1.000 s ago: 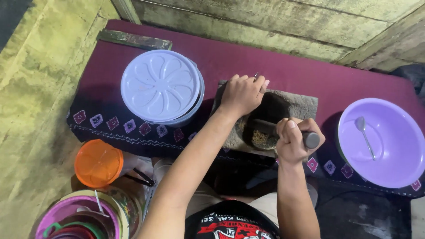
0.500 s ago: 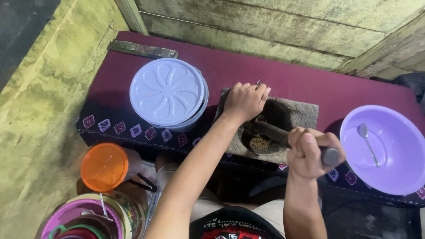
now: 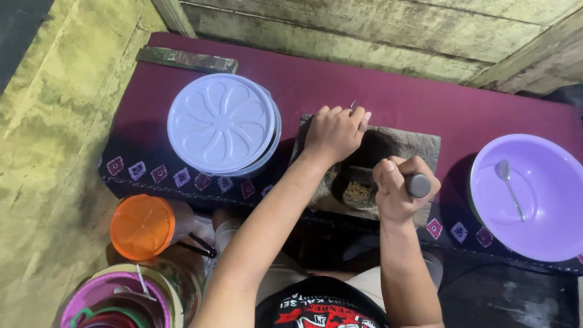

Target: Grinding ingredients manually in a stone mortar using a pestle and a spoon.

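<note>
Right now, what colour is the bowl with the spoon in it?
Light purple; the bowl shows clearly in the head view, right of the right hand.

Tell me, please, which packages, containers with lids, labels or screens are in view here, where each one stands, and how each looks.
No screens, signs or labels in view.
White lidded container: on the maroon cloth, beside the left hand; round, flower-pattern lid.
Orange-lidded jar: below the table edge, lower left; round, clear body.
Printed shirt: bottom centre; black with red and white print.
</note>
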